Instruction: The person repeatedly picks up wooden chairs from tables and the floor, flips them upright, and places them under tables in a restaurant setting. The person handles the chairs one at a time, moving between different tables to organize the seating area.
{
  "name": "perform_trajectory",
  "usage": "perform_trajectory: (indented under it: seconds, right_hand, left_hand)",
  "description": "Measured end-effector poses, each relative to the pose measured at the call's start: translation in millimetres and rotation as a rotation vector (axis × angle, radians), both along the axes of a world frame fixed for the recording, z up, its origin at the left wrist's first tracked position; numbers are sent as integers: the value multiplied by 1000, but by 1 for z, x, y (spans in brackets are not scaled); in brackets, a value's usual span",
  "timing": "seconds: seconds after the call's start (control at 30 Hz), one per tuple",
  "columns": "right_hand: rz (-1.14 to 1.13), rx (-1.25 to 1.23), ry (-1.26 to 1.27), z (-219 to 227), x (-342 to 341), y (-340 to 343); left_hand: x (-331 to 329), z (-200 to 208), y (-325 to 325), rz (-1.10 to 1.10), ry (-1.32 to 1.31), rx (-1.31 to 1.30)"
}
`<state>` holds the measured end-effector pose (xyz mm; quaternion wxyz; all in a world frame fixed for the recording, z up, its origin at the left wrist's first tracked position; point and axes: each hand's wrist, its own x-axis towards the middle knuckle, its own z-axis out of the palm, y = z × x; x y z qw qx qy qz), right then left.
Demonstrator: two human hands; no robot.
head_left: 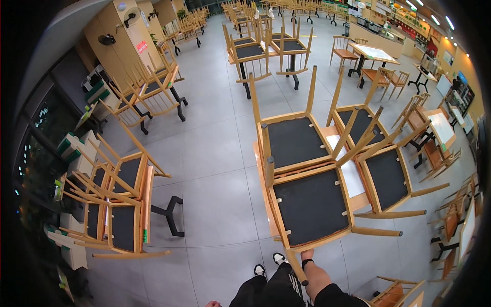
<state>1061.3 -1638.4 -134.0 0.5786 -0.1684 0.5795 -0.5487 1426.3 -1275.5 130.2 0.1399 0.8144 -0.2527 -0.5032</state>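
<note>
Left of and well ahead of the left hand (213, 304), upturned chairs (126, 227) are resting on a side counter (148, 204). Only a sliver of that hand is showing, so I cannot tell whether it is holding anything. To its right, an upturned chair (312, 204) is lying over the close end of the near counter (353, 180), just ahead of the right hand (307, 254). That hand is meeting the near rail; the frame is hiding its fingers, so I cannot tell whether they are gripping. The step in hand is seemingly placing or steadying this chair; the next move is probably calling for firm, level support. The chair is showing a flat black underside, a pale wooden frame and tapering, dark-tipped legs.
</note>
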Motion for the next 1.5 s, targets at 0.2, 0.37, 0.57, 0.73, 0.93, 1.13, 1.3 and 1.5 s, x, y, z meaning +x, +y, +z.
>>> perform_trajectory:
  seconds: [0.2, 0.37, 0.57, 0.73, 0.93, 1.13, 1.3, 1.5]
  right_hand:
    - [368, -45, 791, 57, 6, 7]
    - [402, -145, 875, 78, 11, 24]
    - [430, -251, 962, 90, 16, 26]
    - [480, -104, 1114, 61, -10, 8]
    - [464, 42, 1041, 95, 10, 4]
    - [492, 59, 791, 54, -26, -23]
    - [508, 125, 640, 121, 16, -1]
    - [395, 145, 597, 148, 18, 9]
  left_hand:
    - [25, -87, 57, 320, 143, -23]
    - [13, -110, 97, 357, 225, 75]
    - [4, -170, 149, 227, 153, -80]
    - [4, -168, 100, 68, 136, -194]
    - [21, -152, 52, 332, 210, -29]
    - [27, -171, 28, 400, 366, -84]
    - [40, -175, 61, 411, 409, 16]
    - [54, -178, 62, -54, 147, -60]
